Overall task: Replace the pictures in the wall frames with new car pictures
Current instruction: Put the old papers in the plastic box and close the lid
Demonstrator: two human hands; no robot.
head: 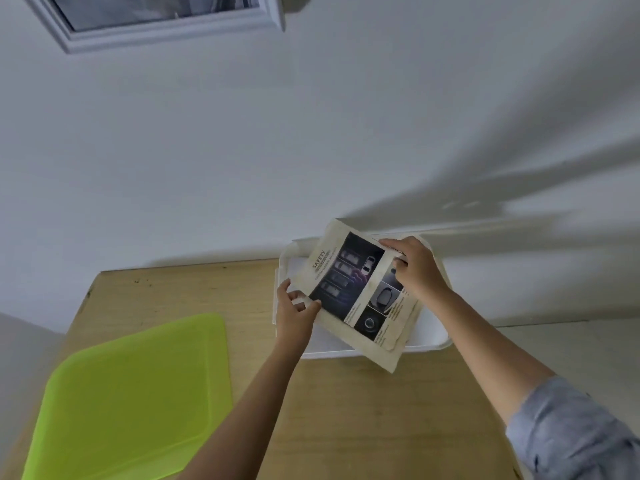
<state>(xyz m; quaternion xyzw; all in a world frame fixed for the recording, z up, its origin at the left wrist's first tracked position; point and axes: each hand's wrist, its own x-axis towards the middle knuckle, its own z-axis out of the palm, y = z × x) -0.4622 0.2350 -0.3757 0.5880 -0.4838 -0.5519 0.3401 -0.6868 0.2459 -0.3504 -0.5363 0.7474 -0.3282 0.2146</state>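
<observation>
A car picture sheet (349, 289), cream paper printed with "SAFETY" and dark car photos, is lifted at a tilt above a white tray (429, 341). My left hand (294, 315) pinches its lower left edge. My right hand (417, 266) grips its upper right edge, where a second sheet seems to lie behind the first. High on the wall at the top left hangs a white wall frame (166, 26) with a greyish picture inside; only its lower part shows.
The wooden table (346, 410) stands against the white wall. A lime green tray (138, 393) lies on its left half. The white tray sits at the table's far right edge, partly overhanging. A grey surface lies to the right.
</observation>
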